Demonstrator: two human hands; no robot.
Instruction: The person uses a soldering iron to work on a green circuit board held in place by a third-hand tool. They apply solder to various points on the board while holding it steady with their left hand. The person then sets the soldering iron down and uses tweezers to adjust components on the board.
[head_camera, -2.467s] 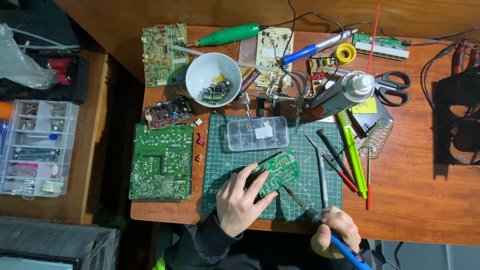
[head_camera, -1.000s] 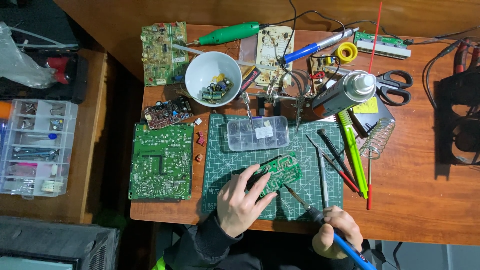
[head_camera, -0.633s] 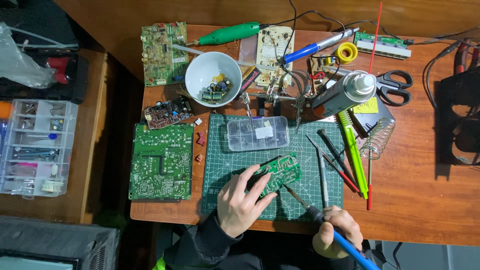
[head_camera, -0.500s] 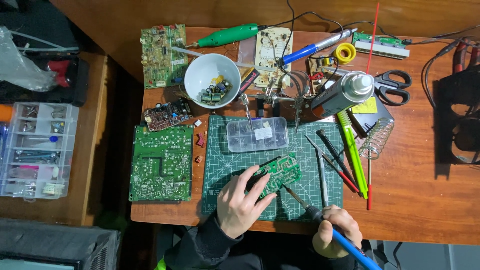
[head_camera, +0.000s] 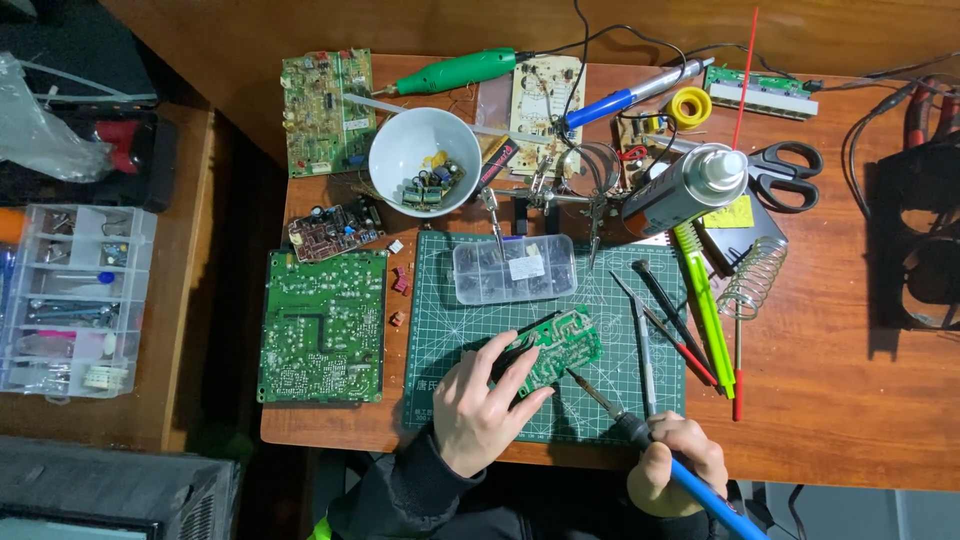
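Small green circuit board (head_camera: 556, 348) on cutting mat (head_camera: 450, 320), under work.
Left hand (head_camera: 480, 405) fingers spread, pressing board; right hand (head_camera: 680, 462) fingers wrapped around blue-handled soldering iron (head_camera: 640, 436), tip beside board.

My left hand (head_camera: 478, 405) lies palm down, fingers spread and stretched forward, the fingertips pressing flat, thumb out to the side. My right hand (head_camera: 680, 462) is curled into a fist-like pen grip, knuckles up, thumb tucked. Both wrists come up from dark sleeves near my body.
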